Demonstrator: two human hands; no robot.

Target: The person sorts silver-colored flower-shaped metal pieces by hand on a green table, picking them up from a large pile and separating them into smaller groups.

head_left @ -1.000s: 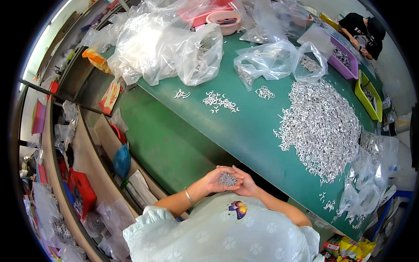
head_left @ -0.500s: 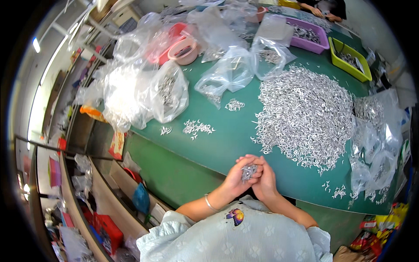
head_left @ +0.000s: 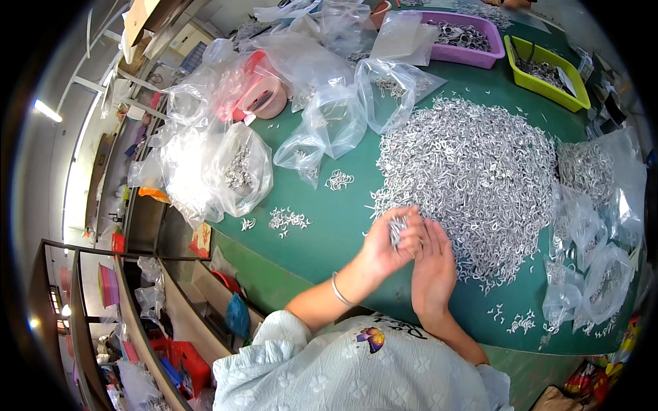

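My left hand (head_left: 379, 252), with a bangle on its wrist, is cupped round a clump of small silver metal hooks (head_left: 397, 229). Close beside it, my right hand (head_left: 432, 277) is open, its fingers extended and its palm turned toward the left hand. Both hands are over the near left edge of a large heap of similar small curved metal pieces (head_left: 473, 178) on the green table (head_left: 329, 240). What the left palm hides of the clump I cannot make out.
Small groups of pieces (head_left: 288, 219) lie left of the heap. Clear plastic bags (head_left: 236, 168) and a pink tub (head_left: 266, 99) stand further left. A purple basket (head_left: 473, 60) and a green basket (head_left: 548, 85) are at the back; more bags (head_left: 603, 274) lie right.
Both hands have moved forward and up, from the table's front edge to the heap. They were cupped together; now the right hand has opened and come apart from the left.
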